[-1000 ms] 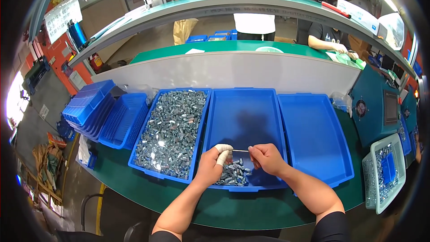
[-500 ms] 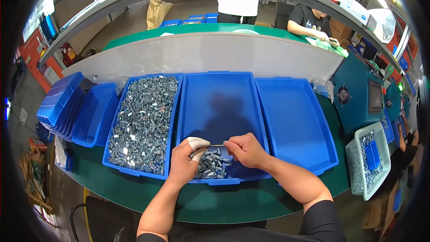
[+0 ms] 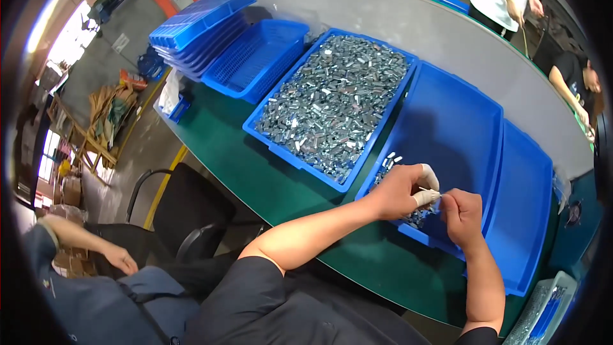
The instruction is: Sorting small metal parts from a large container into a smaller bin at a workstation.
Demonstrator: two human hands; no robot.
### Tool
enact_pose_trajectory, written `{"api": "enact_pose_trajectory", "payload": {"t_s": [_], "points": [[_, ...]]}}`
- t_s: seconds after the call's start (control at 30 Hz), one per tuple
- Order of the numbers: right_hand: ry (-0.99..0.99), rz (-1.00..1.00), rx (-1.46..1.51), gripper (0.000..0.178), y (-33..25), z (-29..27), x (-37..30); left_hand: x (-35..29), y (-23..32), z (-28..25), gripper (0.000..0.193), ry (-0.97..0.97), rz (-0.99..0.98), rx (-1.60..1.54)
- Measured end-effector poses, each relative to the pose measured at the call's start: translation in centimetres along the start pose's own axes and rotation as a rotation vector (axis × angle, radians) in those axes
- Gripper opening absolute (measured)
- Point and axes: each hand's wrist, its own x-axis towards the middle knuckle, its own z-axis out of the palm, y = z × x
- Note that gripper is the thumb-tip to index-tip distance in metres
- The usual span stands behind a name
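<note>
Rod [image 3: 424, 188], thin, pale, partly hidden, over blue rectangular plastic tray [image 3: 466, 129]. Left hand [image 3: 397, 190], fingers white-wrapped: grip clamped on rod. Right hand [image 3: 465, 218]: grip pinched at rod's other end. Small silvery metal pieces [image 3: 418, 218] inside tray. Beneath tray: green bench [image 3: 255, 166].

Big trays [image 3: 450, 115]: there were three.
Metal bits [image 3: 335, 99]: were too many to count.
Pale basket [image 3: 562, 278]: there was one.
Left hand [image 3: 400, 191], right hand [image 3: 465, 214]: made two.

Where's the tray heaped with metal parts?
In the head view, the heaped tray sits left of the hands, between the perforated basket and the tray beneath them.
</note>
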Motion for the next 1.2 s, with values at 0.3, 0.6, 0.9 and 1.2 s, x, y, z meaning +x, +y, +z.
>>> {"api": "enact_pose_trajectory", "payload": {"t_s": [0.3,0.6,0.9,1.2], "points": [[-0.168,0.501,0.559,0.045,0.4,-0.1,-0.2,-0.9,0.5,-0.3,0.016,0.036,0.408,0.465],[0.073,0.394,0.596,0.044,0.8,-0.2,-0.3,0.0,1.2,-1.6,0.015,0.393,0.427,0.512],[0.128,0.362,0.613,0.042,1.4,-0.1,0.5,1.5,1.5,-5.1,0.023,0.353,0.628,0.968],[0.180,0.424,0.425,0.043,1.7,0.2,-0.3,1.5,-1.4,-2.3,0.024,-0.004,0.476,1.292]]}}
